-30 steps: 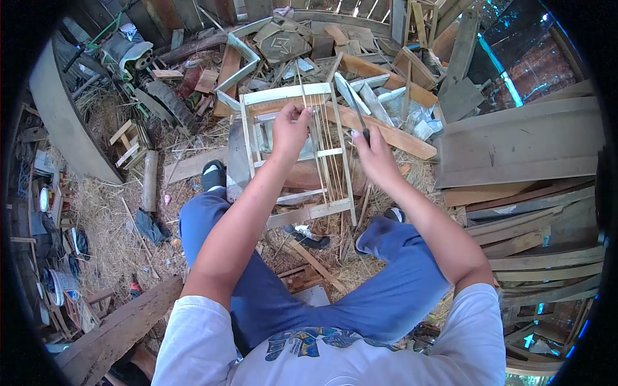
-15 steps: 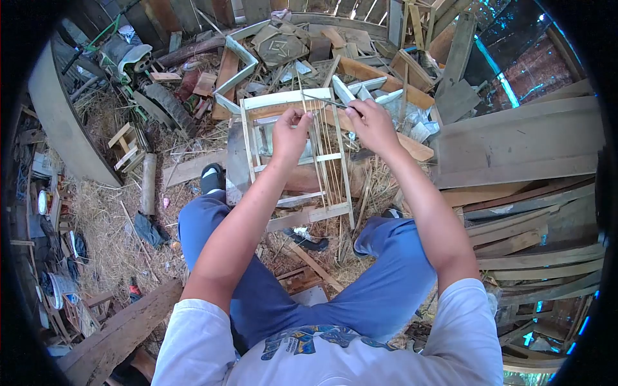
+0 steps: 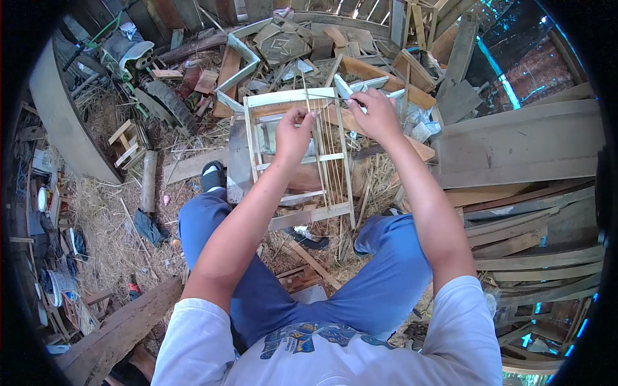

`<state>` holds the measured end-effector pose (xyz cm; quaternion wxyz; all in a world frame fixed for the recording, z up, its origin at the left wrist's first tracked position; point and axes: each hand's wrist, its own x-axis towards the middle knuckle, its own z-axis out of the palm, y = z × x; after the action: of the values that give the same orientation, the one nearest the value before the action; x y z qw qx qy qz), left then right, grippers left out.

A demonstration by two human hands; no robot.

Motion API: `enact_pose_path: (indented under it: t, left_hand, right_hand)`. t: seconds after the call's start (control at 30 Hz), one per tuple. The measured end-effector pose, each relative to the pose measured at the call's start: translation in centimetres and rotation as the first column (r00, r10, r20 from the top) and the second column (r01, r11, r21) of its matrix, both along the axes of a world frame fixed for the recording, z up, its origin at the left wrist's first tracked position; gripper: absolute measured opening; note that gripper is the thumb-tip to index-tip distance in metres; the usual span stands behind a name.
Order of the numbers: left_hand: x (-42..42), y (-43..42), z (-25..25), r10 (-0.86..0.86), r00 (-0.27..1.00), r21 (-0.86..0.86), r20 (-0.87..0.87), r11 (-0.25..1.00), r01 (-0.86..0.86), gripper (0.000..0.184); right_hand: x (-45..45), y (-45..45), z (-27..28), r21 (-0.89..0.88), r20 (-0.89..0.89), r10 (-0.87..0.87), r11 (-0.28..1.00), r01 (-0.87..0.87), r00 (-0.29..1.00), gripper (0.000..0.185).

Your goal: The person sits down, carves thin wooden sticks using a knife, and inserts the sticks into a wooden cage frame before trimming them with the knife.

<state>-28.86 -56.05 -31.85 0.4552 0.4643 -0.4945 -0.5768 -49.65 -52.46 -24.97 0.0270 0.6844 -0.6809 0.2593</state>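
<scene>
A small pale wooden frame [image 3: 290, 98] with crossbars stands between my knees, several thin wooden strips [image 3: 331, 183] running lengthwise along its right side. At the frame's upper middle, my left hand [image 3: 293, 136] is closed in a pinch on a thin wooden strip [image 3: 304, 82], whose end sticks up past the top bar. My right hand [image 3: 376, 117] is just beyond the frame's upper right corner, fingers curled round a thin dark tool. That tool is hardly visible now, mostly hidden by the fingers, so its exact kind cannot be made out.
Scrap boards and offcuts [image 3: 280, 45] pile up behind the frame. Long planks [image 3: 521, 145] are stacked at the right, and a thick beam [image 3: 122, 328] lies at lower left. A wheel [image 3: 170, 106] and machine parts stand at upper left. Straw covers the ground.
My right hand has moved slightly right and turned, drawing the dark tool away from the strips. The left hand keeps its pinch near the same spot; the view has shifted slightly.
</scene>
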Motion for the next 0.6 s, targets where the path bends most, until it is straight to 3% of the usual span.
enact_pose_path:
  t: [0.6]
  left_hand:
    - [0.15,0.11,0.27,-0.032,0.999,0.009,-0.008,0.999,0.032,0.019]
  right_hand:
    - [-0.24,-0.26,-0.20,0.010,-0.020,-0.015,1.000,0.015,1.000,0.020]
